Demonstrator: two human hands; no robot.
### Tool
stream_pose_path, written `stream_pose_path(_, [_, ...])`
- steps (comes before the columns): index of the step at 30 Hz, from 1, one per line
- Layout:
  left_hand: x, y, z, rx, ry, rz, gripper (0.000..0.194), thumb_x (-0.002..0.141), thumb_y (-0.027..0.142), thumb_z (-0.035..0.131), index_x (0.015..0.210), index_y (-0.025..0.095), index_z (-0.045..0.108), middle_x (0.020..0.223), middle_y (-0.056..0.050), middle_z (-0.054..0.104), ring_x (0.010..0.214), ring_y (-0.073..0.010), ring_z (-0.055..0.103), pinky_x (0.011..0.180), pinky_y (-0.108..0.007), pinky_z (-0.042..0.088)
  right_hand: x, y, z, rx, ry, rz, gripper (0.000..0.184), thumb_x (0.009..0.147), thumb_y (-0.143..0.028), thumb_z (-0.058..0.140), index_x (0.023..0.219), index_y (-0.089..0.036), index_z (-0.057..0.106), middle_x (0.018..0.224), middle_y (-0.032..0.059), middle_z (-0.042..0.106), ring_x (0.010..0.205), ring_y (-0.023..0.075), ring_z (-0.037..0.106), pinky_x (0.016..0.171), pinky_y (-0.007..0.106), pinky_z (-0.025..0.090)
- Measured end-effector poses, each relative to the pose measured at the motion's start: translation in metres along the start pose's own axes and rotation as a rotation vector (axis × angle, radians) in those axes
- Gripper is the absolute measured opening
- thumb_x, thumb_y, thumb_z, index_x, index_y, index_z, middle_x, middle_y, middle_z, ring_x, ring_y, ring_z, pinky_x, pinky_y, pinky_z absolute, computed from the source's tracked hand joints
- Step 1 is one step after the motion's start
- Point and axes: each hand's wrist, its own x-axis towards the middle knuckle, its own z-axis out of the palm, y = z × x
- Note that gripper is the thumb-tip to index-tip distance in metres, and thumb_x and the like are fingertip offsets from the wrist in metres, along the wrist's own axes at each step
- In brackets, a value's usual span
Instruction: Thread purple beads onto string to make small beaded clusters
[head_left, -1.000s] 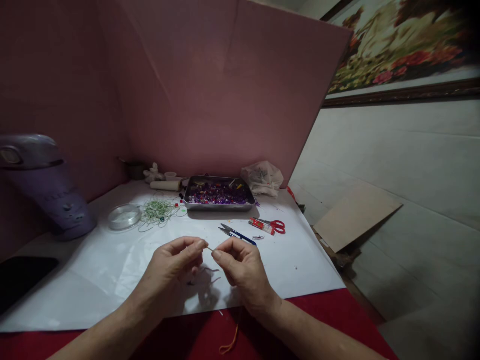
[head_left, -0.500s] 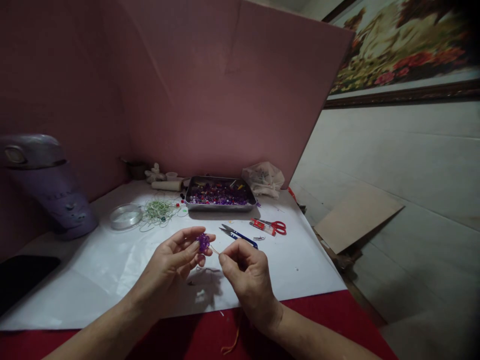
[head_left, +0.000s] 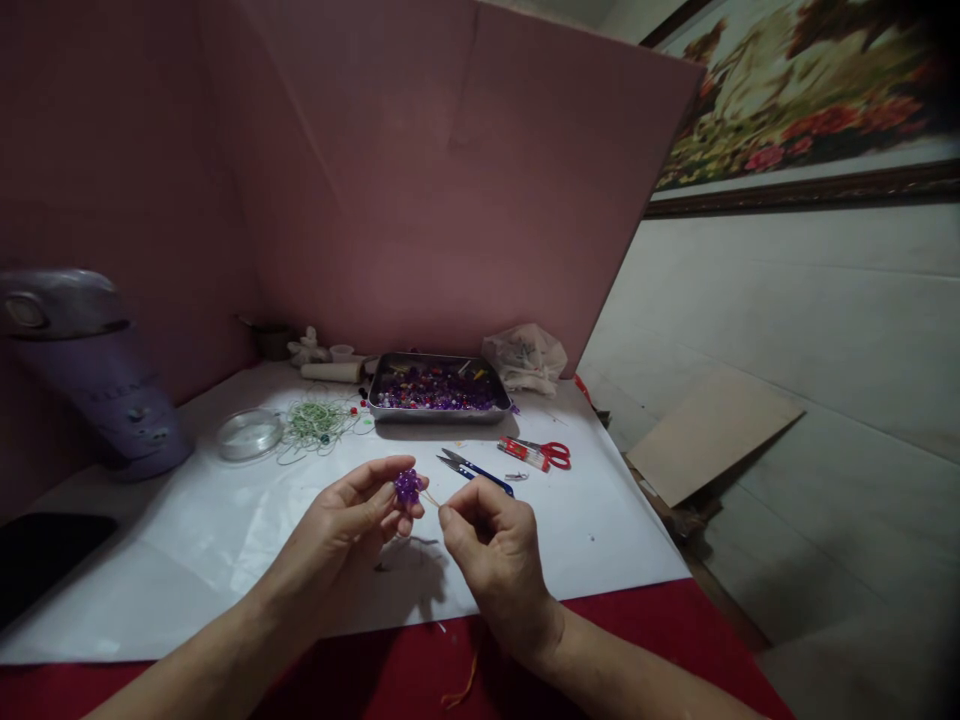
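Observation:
Between the thumb and fingers of my left hand (head_left: 358, 510) is a small cluster of shiny purple beads (head_left: 407, 487). My right hand (head_left: 491, 550) pinches an orange thread (head_left: 430, 497) that runs taut from the cluster to my fingertips. The thread's loose tail (head_left: 466, 688) hangs below my right hand over the red cloth. Both hands are raised over the white sheet, a short gap apart. Just beyond them lie blue thread snips (head_left: 474, 471), their blades pointing left.
A metal tray (head_left: 439, 415) of mostly purple beads stands at the back. Red-handled scissors (head_left: 556, 455) lie right, beside a red packet (head_left: 523, 453). Tangled green cord (head_left: 315, 425), a clear round dish (head_left: 250, 434) and a purple bottle (head_left: 112, 390) are at left.
The bead cluster has turned slightly in my left fingers, showing more of its face. My right hand keeps its pinch on the thread, almost unmoved.

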Motion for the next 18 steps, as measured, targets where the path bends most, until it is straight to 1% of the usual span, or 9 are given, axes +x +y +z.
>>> stream_pose_path(6, [0.0009, -0.0012, -0.0022, -0.006, -0.006, 0.002, 0.020, 0.073, 0.005, 0.066, 0.092, 0.011, 0.067, 0.087, -0.008, 0.068, 0.063, -0.0113, 0.062, 0.060, -0.020, 0.052, -0.0019, 0.0004, 0.0001, -0.051, -0.007, -0.082, 0.017, 0.076, -0.017, 0.052, 0.060, -0.017, 0.047, 0.049, -0.0059, 0.038, 0.044, 0.0069, 0.032, 0.043, 0.020, 0.027])
stream_pose_path(13, [0.0027, -0.0024, -0.0057, -0.009, -0.042, -0.007, 0.019, 0.076, 0.006, 0.063, 0.094, 0.011, 0.066, 0.085, -0.009, 0.069, 0.063, -0.0113, 0.063, 0.060, -0.019, 0.053, -0.0009, 0.0010, 0.0007, -0.058, 0.009, -0.096, 0.017, 0.076, -0.017, 0.052, 0.060, -0.017, 0.047, 0.049, -0.0058, 0.039, 0.043, 0.0068, 0.033, 0.042, 0.020, 0.026])
stream_pose_path(18, [0.0032, -0.0028, -0.0057, 0.011, -0.044, -0.003, 0.022, 0.074, 0.006, 0.065, 0.095, 0.013, 0.065, 0.084, -0.009, 0.070, 0.065, -0.0130, 0.064, 0.059, -0.020, 0.053, -0.0017, 0.0019, 0.0000, -0.063, 0.007, -0.089, 0.017, 0.077, -0.017, 0.052, 0.061, -0.017, 0.047, 0.049, -0.0058, 0.039, 0.044, 0.0071, 0.033, 0.043, 0.021, 0.027])
